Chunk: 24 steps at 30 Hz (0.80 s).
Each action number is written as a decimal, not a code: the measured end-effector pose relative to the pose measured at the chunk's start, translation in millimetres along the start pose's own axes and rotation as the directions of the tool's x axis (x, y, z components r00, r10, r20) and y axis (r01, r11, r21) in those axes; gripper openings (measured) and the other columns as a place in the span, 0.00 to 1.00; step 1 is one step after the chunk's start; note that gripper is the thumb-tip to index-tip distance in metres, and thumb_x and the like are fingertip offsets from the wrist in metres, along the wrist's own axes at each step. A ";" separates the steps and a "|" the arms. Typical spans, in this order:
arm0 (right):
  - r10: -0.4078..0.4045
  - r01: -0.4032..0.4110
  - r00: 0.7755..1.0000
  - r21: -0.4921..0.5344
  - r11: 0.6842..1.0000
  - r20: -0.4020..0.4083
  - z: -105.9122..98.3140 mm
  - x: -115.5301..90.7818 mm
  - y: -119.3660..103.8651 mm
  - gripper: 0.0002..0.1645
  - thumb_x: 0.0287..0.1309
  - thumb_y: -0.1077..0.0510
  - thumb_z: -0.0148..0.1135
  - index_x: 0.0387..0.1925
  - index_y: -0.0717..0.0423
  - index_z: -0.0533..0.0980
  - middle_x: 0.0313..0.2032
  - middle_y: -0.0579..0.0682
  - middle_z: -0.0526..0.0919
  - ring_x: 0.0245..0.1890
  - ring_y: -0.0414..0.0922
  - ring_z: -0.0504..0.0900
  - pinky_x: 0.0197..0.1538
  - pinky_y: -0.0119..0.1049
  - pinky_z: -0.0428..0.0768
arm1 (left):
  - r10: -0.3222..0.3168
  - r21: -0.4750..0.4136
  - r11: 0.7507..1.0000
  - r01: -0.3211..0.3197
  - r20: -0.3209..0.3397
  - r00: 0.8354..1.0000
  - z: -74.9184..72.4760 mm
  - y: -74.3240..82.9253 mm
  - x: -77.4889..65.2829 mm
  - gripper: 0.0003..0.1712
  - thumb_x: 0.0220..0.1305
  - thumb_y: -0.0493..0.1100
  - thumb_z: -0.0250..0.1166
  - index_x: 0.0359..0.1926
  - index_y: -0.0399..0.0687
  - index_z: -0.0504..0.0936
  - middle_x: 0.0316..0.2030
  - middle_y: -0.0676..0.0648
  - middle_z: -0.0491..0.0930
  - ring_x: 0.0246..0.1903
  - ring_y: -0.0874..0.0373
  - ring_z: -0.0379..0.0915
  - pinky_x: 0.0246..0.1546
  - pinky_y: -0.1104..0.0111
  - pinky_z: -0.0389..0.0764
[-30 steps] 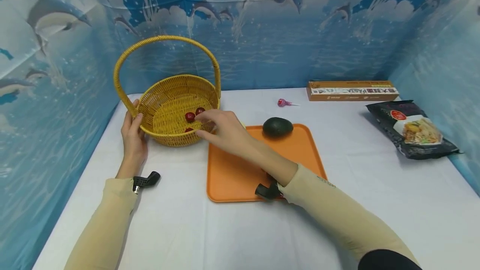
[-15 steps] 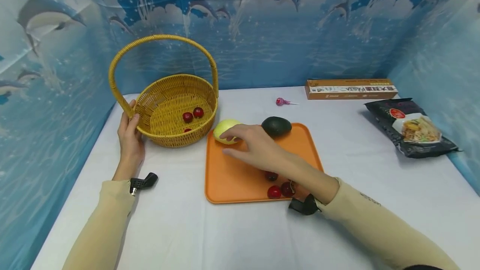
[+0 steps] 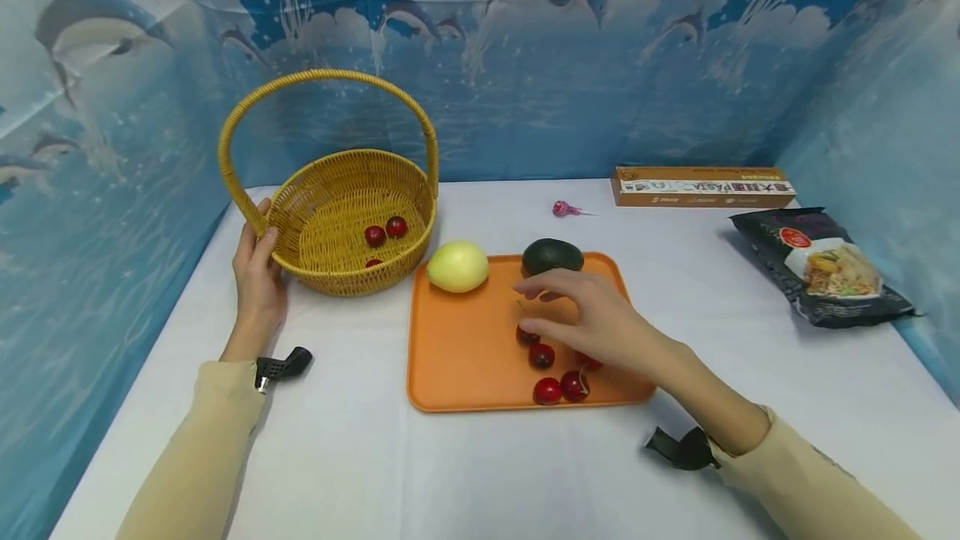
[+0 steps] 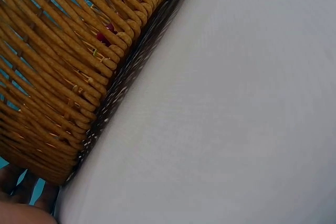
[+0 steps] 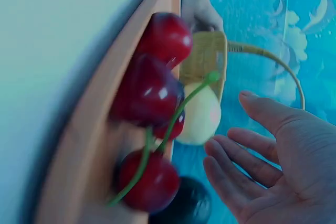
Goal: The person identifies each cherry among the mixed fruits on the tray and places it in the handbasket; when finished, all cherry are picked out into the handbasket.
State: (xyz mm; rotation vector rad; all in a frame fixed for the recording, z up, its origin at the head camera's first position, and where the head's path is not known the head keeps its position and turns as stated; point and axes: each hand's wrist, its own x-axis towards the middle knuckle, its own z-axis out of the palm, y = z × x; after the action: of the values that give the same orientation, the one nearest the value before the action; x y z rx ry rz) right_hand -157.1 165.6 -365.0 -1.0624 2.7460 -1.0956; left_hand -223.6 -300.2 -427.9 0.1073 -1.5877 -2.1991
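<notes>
My left hand (image 3: 258,290) holds the left side of a yellow wicker basket (image 3: 352,277) near the foot of its handle; in the left wrist view its fingers (image 4: 23,187) lie against the woven wall. Several dark red cherries (image 3: 397,227) lie inside the basket. Over the orange tray (image 3: 457,357) hovers my right hand (image 3: 600,319), fingers loosely bent and nothing between them. Below it, several cherries (image 3: 547,391) lie on the tray's right part, some partly hidden by the hand. The right wrist view shows a green-stemmed cherry (image 5: 149,179) close up, apart from the fingers.
A pale yellow-green fruit (image 3: 457,267) sits at the tray's back left corner, an avocado (image 3: 552,257) at its back edge. Behind stand a lollipop (image 3: 566,208) and a long brown pasta box (image 3: 705,187). A black food packet (image 3: 825,269) lies at the right, near the cloth wall.
My right hand has moved from the basket back to the right over the tray, uncovering the yellow-green fruit and some cherries. The left hand stays on the basket.
</notes>
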 end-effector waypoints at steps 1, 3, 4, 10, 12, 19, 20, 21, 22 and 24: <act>0.011 -0.011 1.000 0.003 1.000 0.003 -0.9 -3.1 3.0 0.28 0.62 0.49 0.77 0.63 0.44 0.81 0.56 0.46 0.88 0.53 0.46 0.87 0.58 0.52 0.83 | 0.001 0.002 1.000 -0.001 0.004 1.000 -0.6 0.7 -0.3 0.27 0.80 0.43 0.56 0.77 0.58 0.72 0.74 0.48 0.70 0.71 0.51 0.66 0.64 0.67 0.69; 0.024 -0.024 1.000 0.006 1.000 0.008 -4.1 -6.6 8.8 0.30 0.61 0.49 0.78 0.64 0.44 0.81 0.57 0.46 0.88 0.53 0.46 0.87 0.58 0.52 0.83 | -0.001 -0.001 1.000 0.001 0.013 1.000 -1.0 1.8 0.0 0.28 0.80 0.43 0.56 0.77 0.58 0.72 0.74 0.48 0.69 0.72 0.51 0.66 0.64 0.68 0.69; 0.030 -0.030 0.999 0.005 1.000 0.015 -6.5 -7.5 11.3 0.30 0.61 0.49 0.78 0.64 0.44 0.81 0.57 0.46 0.88 0.53 0.46 0.87 0.58 0.52 0.83 | 0.001 -0.001 1.000 -0.001 0.017 1.000 -1.1 2.0 0.1 0.27 0.80 0.43 0.56 0.77 0.58 0.72 0.74 0.47 0.69 0.72 0.51 0.65 0.64 0.68 0.70; 0.055 -0.057 0.995 0.026 0.998 0.082 -17.4 -8.4 20.0 0.29 0.59 0.50 0.79 0.62 0.46 0.83 0.56 0.44 0.88 0.54 0.46 0.86 0.58 0.55 0.82 | -0.011 -0.006 1.000 0.012 0.010 1.000 -2.4 0.7 -0.3 0.27 0.79 0.43 0.57 0.76 0.59 0.72 0.73 0.48 0.70 0.72 0.51 0.65 0.63 0.68 0.70; 0.042 -0.046 0.994 0.042 0.998 0.098 -15.3 -9.6 22.4 0.28 0.58 0.52 0.80 0.61 0.47 0.83 0.55 0.43 0.88 0.53 0.45 0.86 0.58 0.53 0.83 | -0.008 -0.005 1.000 0.008 0.012 1.000 -2.4 0.3 0.4 0.27 0.79 0.42 0.56 0.76 0.58 0.72 0.73 0.47 0.70 0.71 0.52 0.66 0.63 0.68 0.70; -0.028 0.027 0.991 0.008 1.000 0.135 3.4 -7.7 22.1 0.28 0.61 0.48 0.77 0.61 0.47 0.83 0.56 0.40 0.88 0.56 0.41 0.85 0.59 0.47 0.83 | -0.006 -0.013 1.000 0.006 0.020 1.000 -1.1 0.5 2.2 0.28 0.80 0.42 0.56 0.77 0.58 0.72 0.73 0.47 0.70 0.71 0.52 0.66 0.63 0.68 0.70; -0.029 0.030 0.990 -0.009 1.000 0.136 6.3 -7.2 21.5 0.27 0.61 0.48 0.77 0.61 0.47 0.83 0.56 0.39 0.88 0.57 0.41 0.85 0.60 0.47 0.83 | -0.010 -0.015 1.000 0.010 0.017 1.000 -1.2 0.4 2.0 0.28 0.80 0.42 0.56 0.77 0.57 0.71 0.73 0.47 0.70 0.71 0.52 0.66 0.63 0.68 0.70; -0.031 0.035 0.990 -0.029 0.999 0.135 9.1 -6.9 21.2 0.26 0.62 0.47 0.77 0.61 0.46 0.84 0.56 0.39 0.88 0.57 0.40 0.85 0.61 0.47 0.82 | -0.013 -0.016 1.000 0.014 0.015 1.000 -1.3 0.3 1.8 0.28 0.80 0.43 0.56 0.77 0.57 0.71 0.73 0.47 0.70 0.71 0.52 0.66 0.63 0.68 0.70; -0.029 0.036 0.991 -0.043 0.998 0.132 11.6 -6.7 21.2 0.25 0.62 0.47 0.77 0.60 0.45 0.84 0.55 0.38 0.88 0.57 0.40 0.85 0.61 0.47 0.82 | -0.016 -0.017 1.000 0.017 0.014 1.000 -1.5 0.0 1.7 0.28 0.80 0.43 0.56 0.77 0.57 0.71 0.73 0.47 0.69 0.71 0.53 0.66 0.63 0.68 0.70; -0.014 0.021 0.992 -0.054 0.998 0.128 15.6 -6.9 21.1 0.23 0.62 0.49 0.76 0.58 0.44 0.85 0.54 0.37 0.88 0.57 0.39 0.85 0.62 0.47 0.82 | -0.018 -0.009 1.000 0.018 0.014 1.000 -2.0 -0.6 1.5 0.29 0.80 0.43 0.56 0.78 0.57 0.70 0.73 0.48 0.69 0.71 0.53 0.65 0.63 0.68 0.70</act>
State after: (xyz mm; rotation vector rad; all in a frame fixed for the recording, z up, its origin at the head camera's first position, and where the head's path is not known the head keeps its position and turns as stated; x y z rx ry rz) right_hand -160.5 171.3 -391.3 -1.1232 2.6863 -0.9239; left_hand -224.5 -302.4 -428.8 0.1043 -1.5905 -2.2253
